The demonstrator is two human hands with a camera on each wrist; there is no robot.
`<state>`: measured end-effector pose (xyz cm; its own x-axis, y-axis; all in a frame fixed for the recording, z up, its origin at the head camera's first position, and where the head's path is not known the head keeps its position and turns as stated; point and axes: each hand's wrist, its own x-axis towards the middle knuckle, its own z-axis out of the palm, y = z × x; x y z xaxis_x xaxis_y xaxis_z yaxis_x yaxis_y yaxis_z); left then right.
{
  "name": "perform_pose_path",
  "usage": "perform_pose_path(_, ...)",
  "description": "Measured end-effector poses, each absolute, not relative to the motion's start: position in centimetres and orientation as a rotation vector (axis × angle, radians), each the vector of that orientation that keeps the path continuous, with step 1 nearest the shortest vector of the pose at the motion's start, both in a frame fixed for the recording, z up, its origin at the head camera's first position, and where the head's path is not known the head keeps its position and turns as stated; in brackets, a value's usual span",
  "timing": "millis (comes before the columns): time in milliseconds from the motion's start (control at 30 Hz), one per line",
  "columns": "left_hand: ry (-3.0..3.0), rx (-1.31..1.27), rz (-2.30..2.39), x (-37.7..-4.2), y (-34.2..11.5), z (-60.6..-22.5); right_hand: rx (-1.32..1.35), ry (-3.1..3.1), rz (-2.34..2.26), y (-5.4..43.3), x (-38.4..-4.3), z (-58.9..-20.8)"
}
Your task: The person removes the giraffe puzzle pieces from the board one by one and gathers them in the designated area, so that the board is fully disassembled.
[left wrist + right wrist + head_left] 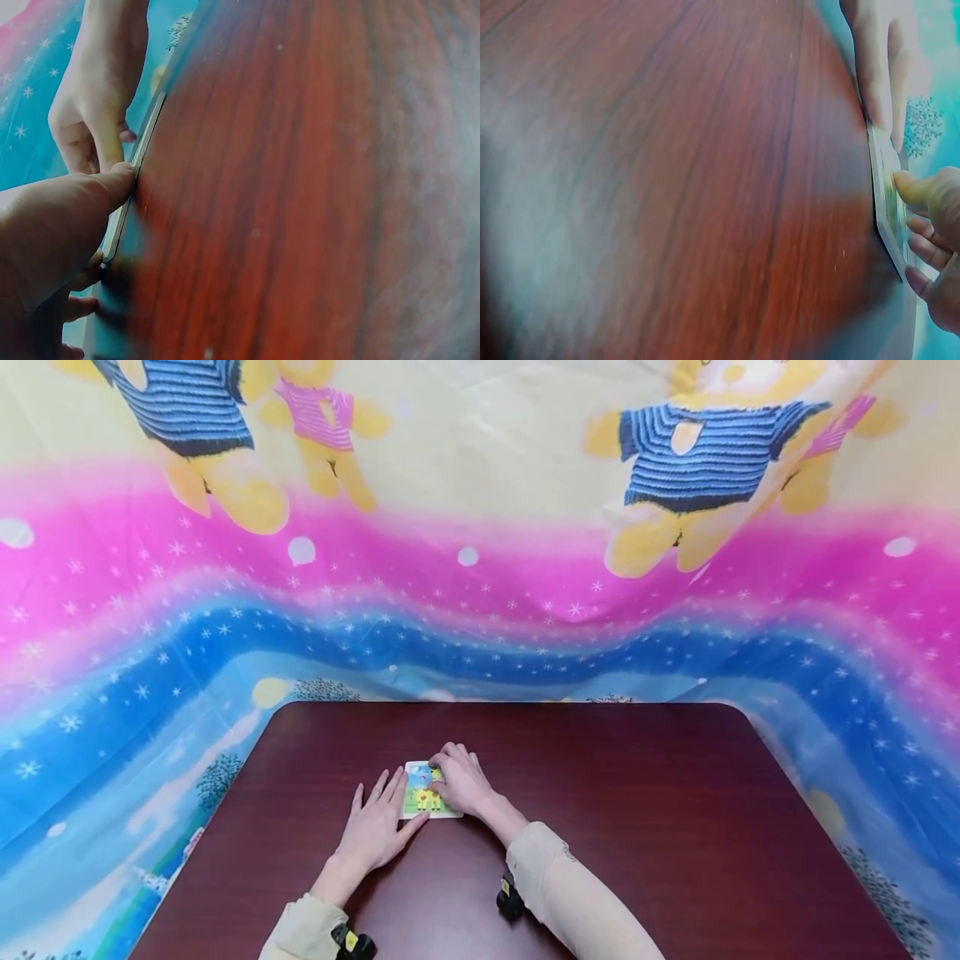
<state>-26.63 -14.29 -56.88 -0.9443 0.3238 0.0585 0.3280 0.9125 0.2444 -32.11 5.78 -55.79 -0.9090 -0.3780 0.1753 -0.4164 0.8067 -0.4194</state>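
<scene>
A small flat picture board lies on the table, pale-edged and printed with a yellow giraffe on green and blue. My left hand rests at its left side, fingers stretched out along that edge and thumb touching the near edge. My right hand bends over the right part, thumb and forefinger curled down onto the picture and covering some of it. In the right wrist view the board is edge-on, with the right thumb on its face. Whether a separate piece sits under those fingers is hidden.
The dark red wooden table has rounded far corners. Behind and beside it hangs a cloth printed with bears, snowflakes and coloured bands. A black wrist camera sits by the right cuff, another by the left.
</scene>
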Motion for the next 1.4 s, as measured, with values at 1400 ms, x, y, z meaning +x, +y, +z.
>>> perform_pose_path(1400,-3.029,-0.489,-0.503,-26.7,-14.6,-57.4,0.478,-2.936,0.739,3.9,-32.3,-56.4)
